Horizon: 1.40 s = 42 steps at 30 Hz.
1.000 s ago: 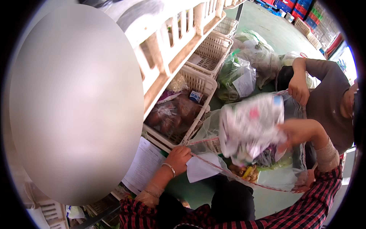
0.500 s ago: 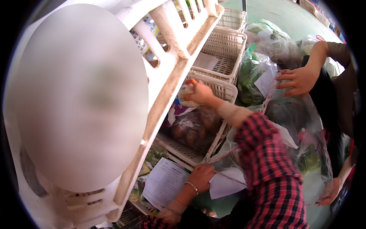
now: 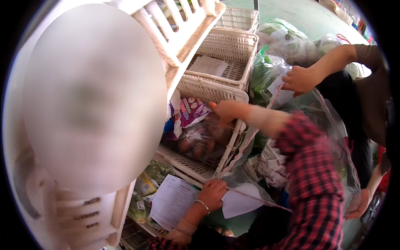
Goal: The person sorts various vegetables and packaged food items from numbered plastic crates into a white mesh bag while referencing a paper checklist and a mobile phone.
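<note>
My right hand [image 3: 228, 111], in a red-and-black plaid sleeve, is over the near crate [image 3: 238, 96]. Its fingers are apart, and nothing shows in them. Just below lies a clear bag of round brown produce [image 3: 199, 143], beside a purple-and-white package [image 3: 193, 111]. My left hand [image 3: 211, 195], with a bracelet at the wrist, is closed on the corded rim of a large clear plastic bag [image 3: 250, 192]. A printed sheet [image 3: 174, 202] lies beside that wrist. Inside the large bag I see a white printed packet [image 3: 273, 164].
A co-worker's hand [image 3: 302, 79] holds the bag's far rim; another hand [image 3: 360, 204] is at its right side. A blurred oval hides much of the white plastic crate [image 3: 121, 221] at left. More crates [image 3: 250, 54] and bagged greens [image 3: 261, 75] stand beyond.
The pale packet that was in my right hand is gone from it. That hand is now nearer the bag of brown produce. The co-worker's upper hand has closed on the rim.
</note>
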{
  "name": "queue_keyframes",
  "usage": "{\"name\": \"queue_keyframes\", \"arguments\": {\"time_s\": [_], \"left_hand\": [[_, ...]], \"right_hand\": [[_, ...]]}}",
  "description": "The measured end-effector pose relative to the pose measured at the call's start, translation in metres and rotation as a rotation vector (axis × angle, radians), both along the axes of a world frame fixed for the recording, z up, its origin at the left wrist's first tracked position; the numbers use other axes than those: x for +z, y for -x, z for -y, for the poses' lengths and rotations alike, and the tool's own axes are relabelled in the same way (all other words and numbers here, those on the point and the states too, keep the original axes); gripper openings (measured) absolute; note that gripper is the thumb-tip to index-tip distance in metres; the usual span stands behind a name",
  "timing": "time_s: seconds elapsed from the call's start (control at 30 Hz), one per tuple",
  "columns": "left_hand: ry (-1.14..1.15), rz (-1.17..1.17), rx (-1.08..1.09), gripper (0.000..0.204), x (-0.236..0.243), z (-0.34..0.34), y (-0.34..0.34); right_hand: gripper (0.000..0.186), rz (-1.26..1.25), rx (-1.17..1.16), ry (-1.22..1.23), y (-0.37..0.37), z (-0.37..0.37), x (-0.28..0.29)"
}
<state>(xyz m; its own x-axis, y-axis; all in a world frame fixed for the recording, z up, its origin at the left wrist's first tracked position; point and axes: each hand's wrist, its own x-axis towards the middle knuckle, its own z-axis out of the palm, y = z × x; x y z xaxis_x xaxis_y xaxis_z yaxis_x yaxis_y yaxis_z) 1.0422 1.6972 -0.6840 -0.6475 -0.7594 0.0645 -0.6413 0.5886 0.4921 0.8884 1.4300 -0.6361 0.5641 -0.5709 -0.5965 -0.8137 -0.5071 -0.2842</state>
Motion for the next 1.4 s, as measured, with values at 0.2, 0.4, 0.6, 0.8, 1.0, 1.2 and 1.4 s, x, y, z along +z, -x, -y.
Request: {"name": "queue_keyframes", "arguments": {"time_s": [0.2, 0.4, 0.6, 0.8, 1.0, 1.2, 1.4], "left_hand": [[-0.013, 0.025, 0.021, 0.033, 0.004, -0.003, -0.001], [-0.074, 0.153, -0.054, 0.034, -0.001, 0.005, 0.008], [0.078, 0.074, 0.036, 0.032, 0.008, 0.008, 0.008], [0.090, 0.033, 0.014, 0.038, 0.000, 0.007, 0.011], [-0.018, 0.070, 0.089, 0.034, 0.006, 0.001, 0.009], [0.069, 0.025, 0.010, 0.030, -0.006, 0.000, 0.009], [0.110, 0.006, 0.020, 0.026, -0.004, 0.001, 0.003]], "right_hand": [[0.036, -0.666, -0.412, 0.683, -0.091, 0.032, -0.187], [0.033, -0.453, -0.286, 0.326, -0.055, 0.040, -0.188], [0.066, -0.037, 0.632, 0.274, 0.228, 0.080, 0.047], [0.076, 0.033, 0.685, 0.262, 0.261, 0.076, 0.048], [0.074, 0.051, 0.684, 0.245, 0.256, 0.075, 0.052], [0.068, 0.626, -0.265, 0.346, 0.063, 0.018, -0.049], [0.068, 0.985, -0.485, 0.112, 0.152, -0.069, 0.090]]}}
